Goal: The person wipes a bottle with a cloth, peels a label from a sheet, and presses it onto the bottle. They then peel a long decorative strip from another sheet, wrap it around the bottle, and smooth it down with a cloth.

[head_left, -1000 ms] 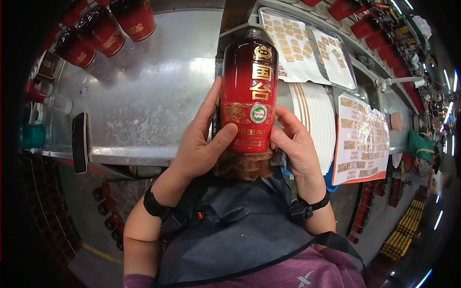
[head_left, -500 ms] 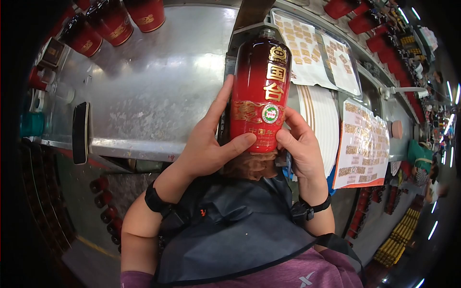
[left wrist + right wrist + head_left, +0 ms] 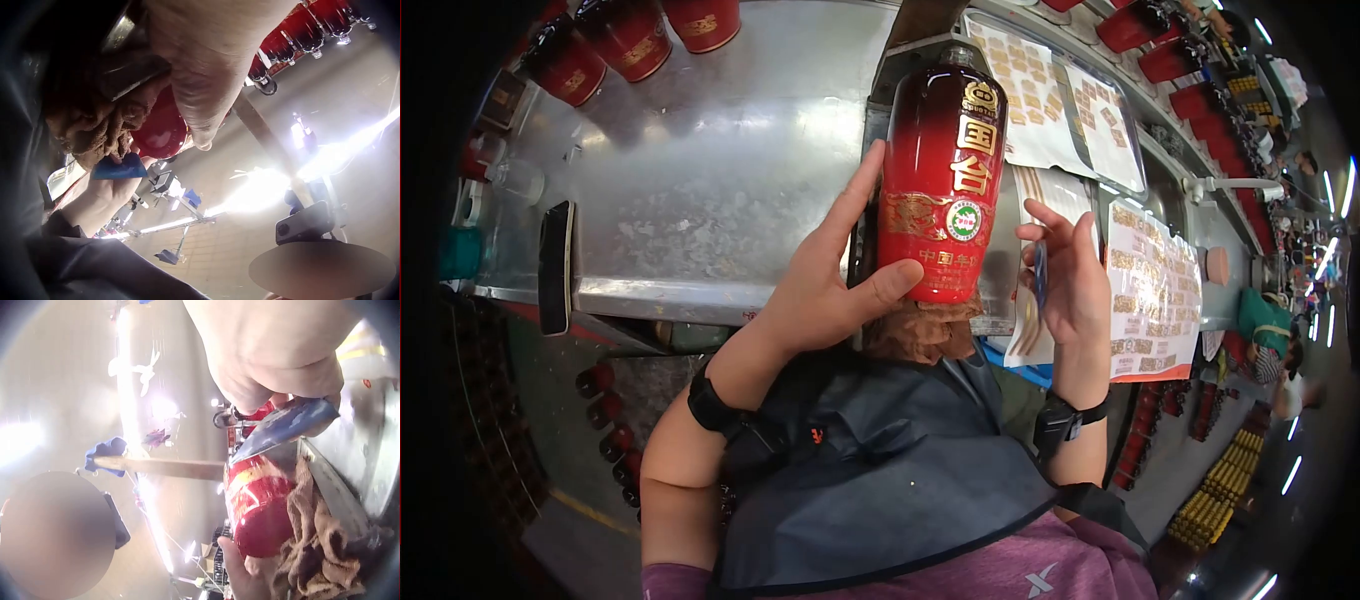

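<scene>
A dark-to-bright red glass bottle (image 3: 940, 180) with gold characters and a round green-and-white label lies tilted back, its neck pointing away from the body. My left hand (image 3: 825, 290) grips it from the left, thumb across the lower front and index finger stretched along its side. To the right of the bottle, apart from it, my right hand (image 3: 1082, 290) pinches a thin flat blue scraper (image 3: 284, 428). Under the bottle's base is a crumpled brown cloth (image 3: 915, 330), also seen beside the base in the right wrist view.
Printed gold label sheets (image 3: 1150, 290) stand at the right, more label sheets (image 3: 1025, 95) lie on a tray beyond. A metal worktop (image 3: 700, 200) spreads to the left, with several red bottles (image 3: 635, 45) at its far edge and a dark phone-like slab (image 3: 557, 268) at its near left corner.
My right hand has left the bottle's lower right side and moved right, turning so that the blue scraper shows. My left hand still holds the bottle, whose round label stays in place.
</scene>
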The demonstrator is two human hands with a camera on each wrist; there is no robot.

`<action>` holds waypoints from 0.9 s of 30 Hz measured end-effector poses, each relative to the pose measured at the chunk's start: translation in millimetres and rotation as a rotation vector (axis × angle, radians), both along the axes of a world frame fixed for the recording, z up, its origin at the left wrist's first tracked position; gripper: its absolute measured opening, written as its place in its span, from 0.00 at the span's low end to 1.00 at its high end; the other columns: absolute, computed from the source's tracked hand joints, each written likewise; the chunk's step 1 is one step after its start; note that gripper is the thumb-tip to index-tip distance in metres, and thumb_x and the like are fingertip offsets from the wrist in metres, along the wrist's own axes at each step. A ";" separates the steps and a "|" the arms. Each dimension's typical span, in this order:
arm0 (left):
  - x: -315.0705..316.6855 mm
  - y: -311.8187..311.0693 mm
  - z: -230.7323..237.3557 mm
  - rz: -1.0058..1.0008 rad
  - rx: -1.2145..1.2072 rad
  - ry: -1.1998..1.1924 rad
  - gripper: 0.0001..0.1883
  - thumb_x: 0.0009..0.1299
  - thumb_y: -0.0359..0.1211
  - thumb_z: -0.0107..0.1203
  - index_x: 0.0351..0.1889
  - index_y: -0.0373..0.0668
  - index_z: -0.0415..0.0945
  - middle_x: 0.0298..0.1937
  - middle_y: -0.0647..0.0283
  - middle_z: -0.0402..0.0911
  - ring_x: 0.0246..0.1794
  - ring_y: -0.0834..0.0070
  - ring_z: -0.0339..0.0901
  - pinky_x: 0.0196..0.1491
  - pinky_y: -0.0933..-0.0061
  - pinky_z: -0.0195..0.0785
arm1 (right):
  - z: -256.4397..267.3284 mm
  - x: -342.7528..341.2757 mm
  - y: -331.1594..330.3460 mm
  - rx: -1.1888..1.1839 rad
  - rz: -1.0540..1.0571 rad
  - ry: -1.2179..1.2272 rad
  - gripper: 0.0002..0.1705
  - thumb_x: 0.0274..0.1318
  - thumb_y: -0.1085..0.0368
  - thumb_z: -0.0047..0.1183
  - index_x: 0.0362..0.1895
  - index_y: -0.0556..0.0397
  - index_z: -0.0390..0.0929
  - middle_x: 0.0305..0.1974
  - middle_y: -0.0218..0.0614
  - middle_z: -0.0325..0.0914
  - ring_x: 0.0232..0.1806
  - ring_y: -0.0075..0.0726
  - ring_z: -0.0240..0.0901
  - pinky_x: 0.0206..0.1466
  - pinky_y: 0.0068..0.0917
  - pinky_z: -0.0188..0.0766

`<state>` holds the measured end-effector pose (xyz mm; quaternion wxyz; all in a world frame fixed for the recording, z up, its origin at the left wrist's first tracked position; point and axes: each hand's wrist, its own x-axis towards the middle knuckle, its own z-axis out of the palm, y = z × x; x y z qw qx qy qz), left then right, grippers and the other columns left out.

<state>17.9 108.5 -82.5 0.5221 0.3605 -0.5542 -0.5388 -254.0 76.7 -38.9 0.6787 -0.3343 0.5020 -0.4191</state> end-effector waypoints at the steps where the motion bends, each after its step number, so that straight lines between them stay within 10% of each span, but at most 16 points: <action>1: -0.4 -0.6 -0.7 -0.001 -0.009 0.006 0.51 0.70 0.45 0.64 0.80 0.34 0.41 0.79 0.45 0.52 0.80 0.60 0.50 0.77 0.63 0.44 | 1.8 -1.4 1.9 0.003 -0.003 0.005 0.33 0.78 0.44 0.33 0.64 0.58 0.72 0.43 0.33 0.79 0.35 0.18 0.74 0.38 0.19 0.76; 7: -0.1 -1.4 -5.0 0.017 -0.053 -0.056 0.51 0.69 0.45 0.64 0.80 0.34 0.41 0.79 0.45 0.52 0.80 0.60 0.50 0.77 0.63 0.44 | 28.4 17.0 21.0 -0.203 0.020 0.095 0.31 0.54 0.82 0.58 0.63 0.60 0.71 0.46 0.33 0.79 0.44 0.24 0.78 0.52 0.20 0.75; 17: 3.5 -0.7 -1.7 0.013 -0.029 -0.074 0.57 0.64 0.46 0.70 0.80 0.34 0.41 0.79 0.45 0.53 0.79 0.58 0.51 0.77 0.62 0.45 | 35.6 24.5 17.8 -0.356 -0.042 0.355 0.23 0.54 0.80 0.62 0.55 0.58 0.74 0.41 0.33 0.81 0.41 0.22 0.78 0.47 0.19 0.74; 27: 9.6 -6.4 5.8 0.131 -0.320 -0.475 0.66 0.45 0.43 0.79 0.79 0.39 0.48 0.51 0.51 0.70 0.51 0.55 0.71 0.54 0.61 0.67 | 57.8 37.3 23.7 -0.421 0.058 0.374 0.25 0.50 0.80 0.66 0.54 0.59 0.75 0.41 0.33 0.81 0.42 0.21 0.77 0.49 0.19 0.73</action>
